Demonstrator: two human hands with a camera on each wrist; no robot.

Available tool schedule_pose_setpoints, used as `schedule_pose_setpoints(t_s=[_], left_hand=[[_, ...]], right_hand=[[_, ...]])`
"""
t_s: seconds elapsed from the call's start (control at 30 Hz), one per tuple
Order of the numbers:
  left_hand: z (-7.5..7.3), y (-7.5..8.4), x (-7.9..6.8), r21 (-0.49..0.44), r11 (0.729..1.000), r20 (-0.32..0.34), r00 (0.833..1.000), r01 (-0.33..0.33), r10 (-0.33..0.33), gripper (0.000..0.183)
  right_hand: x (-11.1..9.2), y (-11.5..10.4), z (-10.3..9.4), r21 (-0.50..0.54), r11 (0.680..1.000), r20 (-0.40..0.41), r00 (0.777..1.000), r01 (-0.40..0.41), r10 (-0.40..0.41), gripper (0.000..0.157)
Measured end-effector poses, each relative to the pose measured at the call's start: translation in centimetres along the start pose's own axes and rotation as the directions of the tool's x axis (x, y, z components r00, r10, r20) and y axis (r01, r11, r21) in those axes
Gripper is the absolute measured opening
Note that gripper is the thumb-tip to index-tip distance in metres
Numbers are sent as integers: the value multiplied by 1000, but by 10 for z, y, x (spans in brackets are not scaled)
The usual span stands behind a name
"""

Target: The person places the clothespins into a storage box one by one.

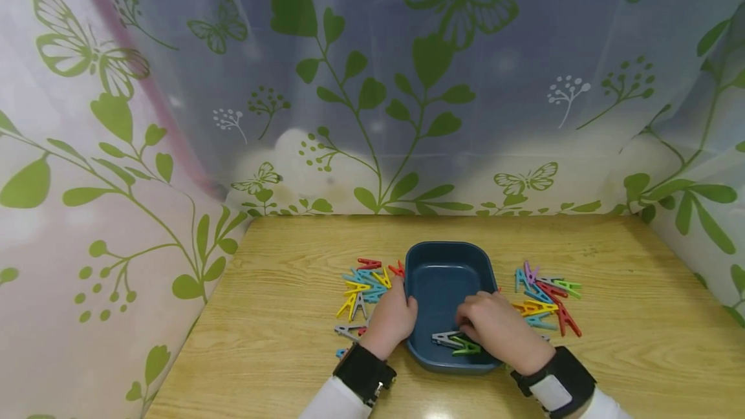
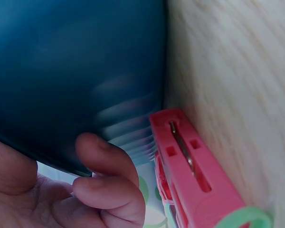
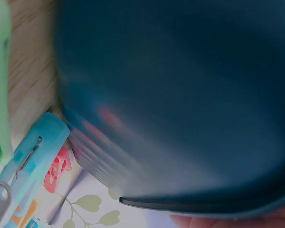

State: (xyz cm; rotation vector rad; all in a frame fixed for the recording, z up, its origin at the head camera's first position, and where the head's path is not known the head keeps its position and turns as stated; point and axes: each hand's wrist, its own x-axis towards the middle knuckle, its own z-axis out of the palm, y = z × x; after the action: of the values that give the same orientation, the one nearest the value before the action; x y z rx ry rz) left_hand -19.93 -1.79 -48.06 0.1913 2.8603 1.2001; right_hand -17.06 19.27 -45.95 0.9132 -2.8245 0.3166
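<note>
The grip of the left hand (image 1: 393, 315) clasps the blue container (image 1: 445, 293) at its side, presumably to steady it on the bench (image 1: 285, 315); the right hand (image 1: 502, 323) reaches inside beside clothespins (image 1: 442, 339), its hold indeterminable

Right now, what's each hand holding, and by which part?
Left hand grips the blue bin by its left rim. Right hand reaches inside; its fingers' grip is hidden, so can't tell.
</note>
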Motion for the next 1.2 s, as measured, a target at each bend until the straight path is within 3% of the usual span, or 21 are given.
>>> schedule_pose_setpoints(t_s=[0.17, 0.27, 0.43, 0.57, 0.73, 1.0, 1.2], left_hand=[[0, 0, 0, -6, 1000, 8, 1000, 14, -14, 52], [0, 1, 1, -8, 1000, 14, 1000, 26, -26, 51], [0, 0, 1, -12, 1000, 16, 1000, 25, -25, 51], [-1, 1, 0, -14, 999, 23, 999, 31, -31, 51], [-1, 2, 0, -10, 999, 24, 999, 31, -30, 50], [-2, 3, 0, -17, 999, 25, 999, 38, -37, 53], [-2, 4, -1, -26, 999, 27, 999, 47, -46, 52]], right_hand=[[-1, 1, -1, -29, 1000, -109, 994, -11, 8, 17], [0, 2, -3, -50, 997, -204, 978, -55, 44, 17], [1, 12, -11, -37, 982, -352, 922, -187, 162, 12], [-3, 27, -22, -15, 960, -394, 884, -279, 251, 11], [-12, 51, -26, 6, 928, -348, 869, -373, 351, 12], [-22, 76, -21, -31, 895, -149, 887, -446, 437, 13], [-24, 85, -18, -36, 861, -12, 862, -507, 506, 15]])
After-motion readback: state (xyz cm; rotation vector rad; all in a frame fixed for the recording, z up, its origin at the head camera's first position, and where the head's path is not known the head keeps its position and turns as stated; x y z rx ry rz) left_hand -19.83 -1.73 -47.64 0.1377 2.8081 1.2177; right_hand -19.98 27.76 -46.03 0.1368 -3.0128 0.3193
